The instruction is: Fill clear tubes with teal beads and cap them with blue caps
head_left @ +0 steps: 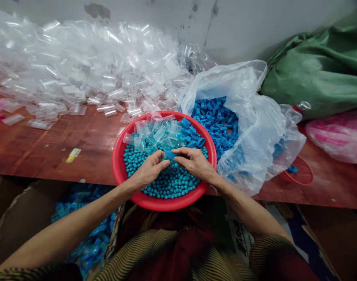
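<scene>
Over a round red basin, both hands meet at one small piece. My right hand pinches a blue plastic cap between thumb and fingers. Opposite it, the thumb and fingers of my left hand are closed at the cap's left end, on what looks like a clear plastic tube, mostly hidden. Many turquoise beads fill the basin beneath my hands. Loose clear tubes lie on the beads at the back left. More blue caps sit at the basin's back right.
A large heap of clear tubes covers the back left of the reddish table. Right of the basin, an opened plastic bag holds many blue caps. A green sack and small red basket stand farther right. Below left is a cardboard box of blue pieces.
</scene>
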Tool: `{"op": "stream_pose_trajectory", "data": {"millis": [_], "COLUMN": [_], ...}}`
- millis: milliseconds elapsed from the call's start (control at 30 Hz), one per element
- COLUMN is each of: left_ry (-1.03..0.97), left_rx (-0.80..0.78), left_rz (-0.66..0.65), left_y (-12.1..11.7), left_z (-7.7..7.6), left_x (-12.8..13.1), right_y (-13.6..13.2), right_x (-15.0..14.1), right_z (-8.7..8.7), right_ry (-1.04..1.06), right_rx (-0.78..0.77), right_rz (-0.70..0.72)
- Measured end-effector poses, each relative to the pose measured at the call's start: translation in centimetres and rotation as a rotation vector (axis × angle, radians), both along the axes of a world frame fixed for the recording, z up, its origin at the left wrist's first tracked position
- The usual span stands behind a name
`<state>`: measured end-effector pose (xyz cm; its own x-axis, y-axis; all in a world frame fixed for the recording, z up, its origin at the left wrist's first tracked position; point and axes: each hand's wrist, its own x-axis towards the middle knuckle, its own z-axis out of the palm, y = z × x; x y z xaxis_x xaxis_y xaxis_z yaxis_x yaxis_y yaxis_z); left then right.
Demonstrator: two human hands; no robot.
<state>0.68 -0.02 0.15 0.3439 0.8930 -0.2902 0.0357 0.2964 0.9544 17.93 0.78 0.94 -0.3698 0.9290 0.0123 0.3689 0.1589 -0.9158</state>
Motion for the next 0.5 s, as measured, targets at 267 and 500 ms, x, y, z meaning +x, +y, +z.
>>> {"op": "stream_pose_trajectory", "data": {"millis": [267, 500], "left_ry": [0.069, 0.021], "left_rx": [0.019, 0.034], "left_rz": [0.018, 0.039], "left_y": [-0.73, -1.00], "left_z": [0.51, 0.57], "left_x": [0.00, -0.02], "right_y": [-0.09, 0.12], "right_x": [0.09, 0.29], "right_z": [-0.58, -0.80], "right_ry": [0.144, 0.162], "right_rx": [-0.191, -0.148], "right_rz": [-0.006, 0.042]}}
